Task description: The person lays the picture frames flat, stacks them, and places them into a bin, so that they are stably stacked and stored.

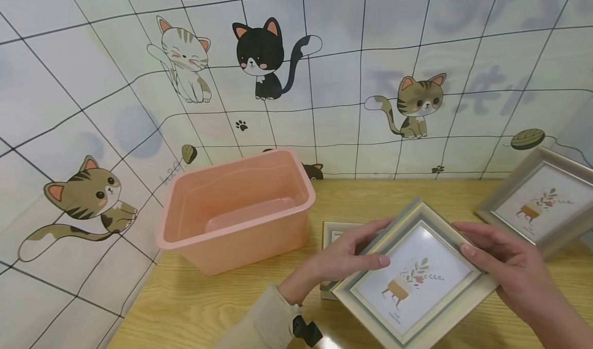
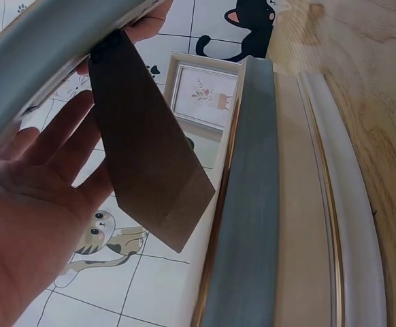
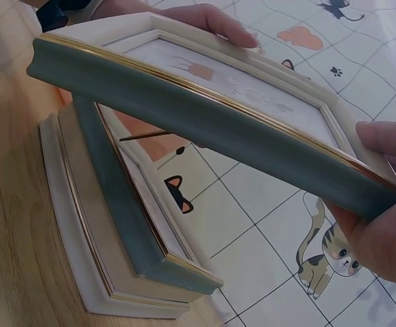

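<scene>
Both hands hold a cream picture frame (image 1: 417,282) with a blue-grey outer edge and a potted-plant print, tilted with its front facing up. My left hand (image 1: 340,251) grips its left side, thumb over the front border and fingers behind. On the opposite side my right hand (image 1: 511,269) pinches the border, thumb on the front. From the frame's back a brown support leg (image 2: 150,143) sticks out in the left wrist view. Beneath the held frame lies a stack of frames (image 3: 106,197) on the table, mostly hidden from the head view.
An open pink plastic bin (image 1: 241,236) stands left of the hands on the wooden table (image 1: 185,308). At the right, another picture frame (image 1: 537,199) leans upright. Behind everything rises a wall covering (image 1: 343,81) printed with cats and grid lines.
</scene>
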Action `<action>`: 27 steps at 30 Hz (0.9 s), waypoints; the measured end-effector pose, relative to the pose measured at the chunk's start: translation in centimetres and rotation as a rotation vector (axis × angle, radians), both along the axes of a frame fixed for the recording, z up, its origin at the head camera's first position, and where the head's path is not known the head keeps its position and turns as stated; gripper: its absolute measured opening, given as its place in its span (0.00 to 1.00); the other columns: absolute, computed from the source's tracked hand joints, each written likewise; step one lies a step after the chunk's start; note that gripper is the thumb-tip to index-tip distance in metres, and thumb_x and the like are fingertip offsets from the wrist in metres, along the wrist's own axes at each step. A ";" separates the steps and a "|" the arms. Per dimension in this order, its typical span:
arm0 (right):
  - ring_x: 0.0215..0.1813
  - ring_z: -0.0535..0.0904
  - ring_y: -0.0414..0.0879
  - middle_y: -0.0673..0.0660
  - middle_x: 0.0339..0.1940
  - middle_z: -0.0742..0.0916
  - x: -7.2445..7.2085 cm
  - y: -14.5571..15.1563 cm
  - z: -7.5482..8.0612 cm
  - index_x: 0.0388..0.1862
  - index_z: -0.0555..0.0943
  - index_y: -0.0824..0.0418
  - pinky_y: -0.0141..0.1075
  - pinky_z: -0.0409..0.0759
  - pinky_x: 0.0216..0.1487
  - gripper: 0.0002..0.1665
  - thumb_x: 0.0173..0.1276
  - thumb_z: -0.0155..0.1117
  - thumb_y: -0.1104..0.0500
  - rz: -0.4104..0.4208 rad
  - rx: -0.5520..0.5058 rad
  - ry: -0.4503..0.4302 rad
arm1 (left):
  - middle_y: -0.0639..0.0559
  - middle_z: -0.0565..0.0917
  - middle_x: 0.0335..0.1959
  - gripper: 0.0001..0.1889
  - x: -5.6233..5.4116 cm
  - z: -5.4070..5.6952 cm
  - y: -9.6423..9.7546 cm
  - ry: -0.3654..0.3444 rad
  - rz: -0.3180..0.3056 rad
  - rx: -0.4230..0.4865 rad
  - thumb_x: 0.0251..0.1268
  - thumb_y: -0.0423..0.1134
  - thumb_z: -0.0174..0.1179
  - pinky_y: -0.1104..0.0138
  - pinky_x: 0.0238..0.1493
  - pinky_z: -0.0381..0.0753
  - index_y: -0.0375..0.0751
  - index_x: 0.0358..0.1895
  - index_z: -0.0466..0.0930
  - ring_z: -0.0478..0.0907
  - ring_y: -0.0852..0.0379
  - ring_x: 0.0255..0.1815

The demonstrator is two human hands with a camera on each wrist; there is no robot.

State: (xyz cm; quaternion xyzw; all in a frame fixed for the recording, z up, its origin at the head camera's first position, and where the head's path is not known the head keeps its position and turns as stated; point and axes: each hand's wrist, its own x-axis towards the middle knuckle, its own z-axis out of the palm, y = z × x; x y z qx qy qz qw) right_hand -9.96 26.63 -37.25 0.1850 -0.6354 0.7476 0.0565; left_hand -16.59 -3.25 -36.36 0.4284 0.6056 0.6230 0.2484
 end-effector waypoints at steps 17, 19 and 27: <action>0.42 0.87 0.42 0.49 0.55 0.89 0.1 0.5 0.0 0.67 0.80 0.63 0.36 0.86 0.33 0.29 0.72 0.53 0.81 -0.122 0.039 -0.065 | 0.47 0.86 0.46 0.25 0.2 -0.9 0.1 0.024 0.179 -0.104 0.77 0.32 0.57 0.63 0.37 0.87 0.40 0.74 0.69 0.85 0.66 0.37; 0.42 0.87 0.42 0.49 0.55 0.89 0.1 0.7 -0.1 0.66 0.80 0.62 0.37 0.86 0.33 0.29 0.73 0.53 0.81 -0.122 0.016 -0.081 | 0.48 0.86 0.45 0.25 0.3 -1.0 0.0 0.038 0.192 -0.126 0.77 0.33 0.57 0.63 0.38 0.87 0.40 0.74 0.70 0.85 0.66 0.37; 0.41 0.88 0.44 0.50 0.53 0.89 0.2 0.8 -0.2 0.67 0.81 0.60 0.40 0.87 0.32 0.29 0.74 0.51 0.80 -0.100 -0.017 -0.117 | 0.53 0.86 0.44 0.26 0.4 -1.4 -0.2 0.021 0.202 -0.206 0.78 0.36 0.58 0.65 0.37 0.87 0.45 0.75 0.67 0.86 0.67 0.36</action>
